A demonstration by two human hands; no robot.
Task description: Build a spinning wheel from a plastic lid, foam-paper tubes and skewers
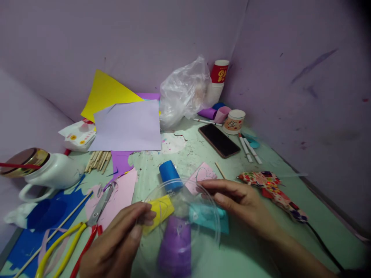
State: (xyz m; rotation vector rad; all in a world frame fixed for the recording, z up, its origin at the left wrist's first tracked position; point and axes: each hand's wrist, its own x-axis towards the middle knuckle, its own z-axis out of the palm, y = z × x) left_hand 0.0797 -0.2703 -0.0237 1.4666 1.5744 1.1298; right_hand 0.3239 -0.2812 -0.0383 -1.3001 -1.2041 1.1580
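Observation:
A round clear plastic lid (181,207), slightly blurred, is held by its rim between my two hands. My left hand (117,241) has its fingers and thumb closed at the left edge, and my right hand (242,202) pinches the upper right edge. Through and around the lid show folded pieces of coloured paper: yellow (162,210) by my left fingertips, blue (170,175) at the top, pink (203,175) with a drawn curve, turquoise (207,218) under my right hand, and purple (175,247) at the bottom.
Left are scissors (101,204), a thin stick (52,239), paper scraps and a white mug (55,173). Paper sheets (127,127), a plastic bag (185,92) and stacked paper cups (218,79) stand behind. A phone (219,140), markers (246,148) and a corded glue gun (272,189) lie right.

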